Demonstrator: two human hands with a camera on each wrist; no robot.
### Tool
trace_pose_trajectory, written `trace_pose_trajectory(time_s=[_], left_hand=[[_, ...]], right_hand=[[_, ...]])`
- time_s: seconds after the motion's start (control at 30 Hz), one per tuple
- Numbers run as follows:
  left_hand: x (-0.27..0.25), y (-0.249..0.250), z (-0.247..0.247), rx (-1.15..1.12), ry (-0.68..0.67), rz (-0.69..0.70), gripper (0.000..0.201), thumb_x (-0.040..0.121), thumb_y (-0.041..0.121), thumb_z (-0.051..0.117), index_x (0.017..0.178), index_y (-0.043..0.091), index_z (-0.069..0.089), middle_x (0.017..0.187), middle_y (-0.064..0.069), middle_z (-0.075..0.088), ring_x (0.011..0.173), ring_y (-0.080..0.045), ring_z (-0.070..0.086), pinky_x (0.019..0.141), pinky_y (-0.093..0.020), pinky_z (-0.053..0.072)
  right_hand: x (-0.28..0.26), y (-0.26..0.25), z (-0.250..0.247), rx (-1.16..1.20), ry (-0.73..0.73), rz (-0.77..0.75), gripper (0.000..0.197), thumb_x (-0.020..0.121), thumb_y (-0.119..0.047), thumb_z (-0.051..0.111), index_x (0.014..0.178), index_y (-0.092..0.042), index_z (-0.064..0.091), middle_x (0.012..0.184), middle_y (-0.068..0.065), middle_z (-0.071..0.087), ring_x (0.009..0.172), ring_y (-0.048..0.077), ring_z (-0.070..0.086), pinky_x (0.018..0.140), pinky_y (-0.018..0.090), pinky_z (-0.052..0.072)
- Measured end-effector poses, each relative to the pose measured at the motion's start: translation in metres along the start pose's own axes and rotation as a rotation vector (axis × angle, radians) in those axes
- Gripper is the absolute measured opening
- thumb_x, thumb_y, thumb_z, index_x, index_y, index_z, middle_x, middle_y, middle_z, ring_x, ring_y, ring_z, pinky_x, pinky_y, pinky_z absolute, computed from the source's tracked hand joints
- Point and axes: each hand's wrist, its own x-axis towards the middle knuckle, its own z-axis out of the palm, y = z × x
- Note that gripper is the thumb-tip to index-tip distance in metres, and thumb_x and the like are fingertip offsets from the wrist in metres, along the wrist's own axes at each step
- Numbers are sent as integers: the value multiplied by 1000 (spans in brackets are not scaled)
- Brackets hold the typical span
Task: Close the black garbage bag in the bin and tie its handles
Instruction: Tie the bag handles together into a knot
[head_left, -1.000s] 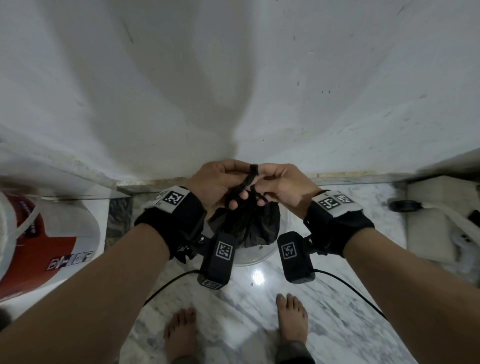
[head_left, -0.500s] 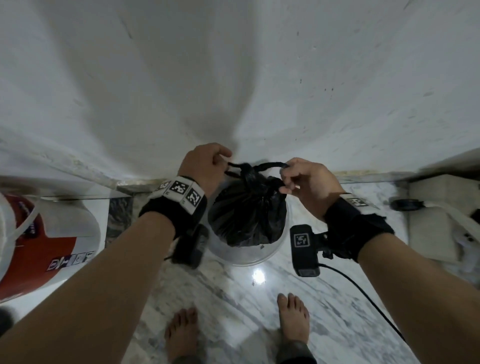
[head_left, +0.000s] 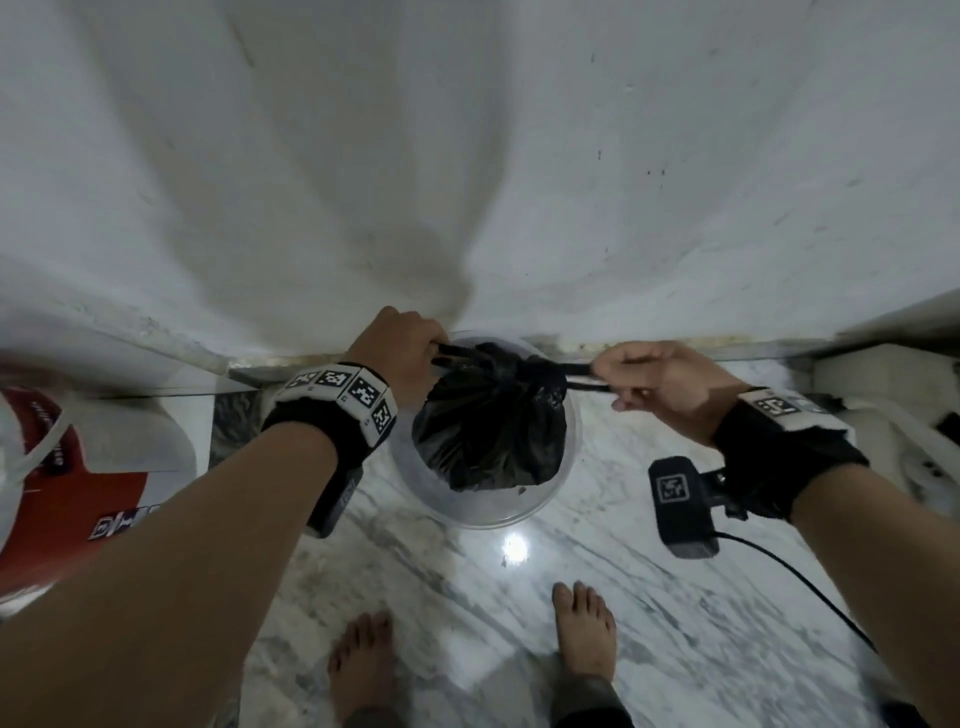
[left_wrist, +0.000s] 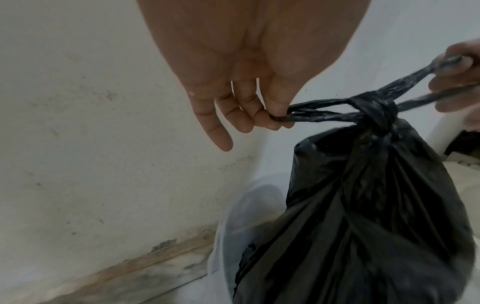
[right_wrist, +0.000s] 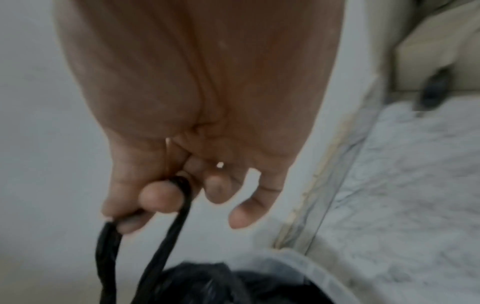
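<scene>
- Black garbage bag (head_left: 488, 426) sits in clear bin (head_left: 563, 467) by wall, mouth gathered shut.
- Knot (left_wrist: 374, 107) formed at neck w/ handles crossed.
- Left hand (head_left: 400, 345) grip pinched on one handle loop (left_wrist: 317, 112), right hand (head_left: 660, 379) grip on the other (right_wrist: 166, 222), pulling apart.
- Left: prob. snug knot, maybe 2nd tie.

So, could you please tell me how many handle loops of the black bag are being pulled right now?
2: one handle loop runs left from the knot into the left hand; the other handle loop runs right into the right hand. None seems hidden.
</scene>
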Motion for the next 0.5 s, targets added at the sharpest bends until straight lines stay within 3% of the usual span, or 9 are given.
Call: trace_pose_trajectory(time_s=[0.1, 0.17, 0.2, 0.27, 0.33, 0.4, 0.5], left_hand=[[-6, -1, 4, 66, -80, 23, 32, 91, 9, 38, 112, 8, 62, 107, -19, 61, 104, -34, 47, 88, -44, 42], [-5, 2, 5, 29, -97, 20, 31, 91, 9, 39, 112, 5, 62, 108, -20, 61, 104, -36, 49, 88, -46, 42], [-3, 2, 4, -14, -91, -13, 30, 91, 10, 41, 110, 5, 63, 108, -20, 62, 103, -36, 52, 87, -44, 43], [-1, 2, 0, -162, -81, -106, 25, 89, 13, 46, 104, 6, 66, 102, -17, 65, 97, -34, 58, 83, -38, 46], [-4, 3, -1, -490, -129, -219, 16, 86, 14, 53, 87, 6, 67, 84, -14, 69, 78, -23, 67, 73, -36, 51], [-10, 11, -3, -800, -195, -298, 13, 85, 16, 60, 74, 9, 64, 60, -1, 69, 53, -7, 65, 58, -28, 51], [-11, 13, -5, -740, -154, -238, 15, 81, 22, 66, 73, 9, 68, 57, 2, 69, 54, -8, 64, 57, -23, 51]], right_hand=[[-4, 17, -31, 158, 121, -1, 20, 84, -20, 60, 65, -21, 67, 60, -3, 58, 62, 12, 47, 83, 41, 46], [-8, 28, -36, 142, 103, 37, 22, 85, -24, 61, 63, -22, 64, 64, -3, 58, 64, 12, 45, 90, 47, 47], [-10, 31, -34, 105, 74, 66, 19, 79, -31, 68, 62, -22, 63, 65, -3, 57, 63, 12, 45, 89, 46, 48], [-13, 32, -33, 11, 10, 102, 34, 53, -45, 83, 63, -20, 64, 65, -3, 56, 61, 11, 47, 83, 40, 52], [-13, 30, -36, 34, 32, 71, 46, 40, -47, 88, 69, -16, 67, 68, -1, 60, 66, 11, 53, 80, 38, 56], [-10, 28, -38, 99, 123, 15, 45, 44, -37, 88, 74, -10, 69, 73, 3, 63, 73, 14, 59, 79, 38, 59], [-7, 20, -38, -25, 236, -101, 24, 72, -8, 75, 84, 9, 65, 77, 15, 61, 70, 17, 62, 70, 32, 61]])
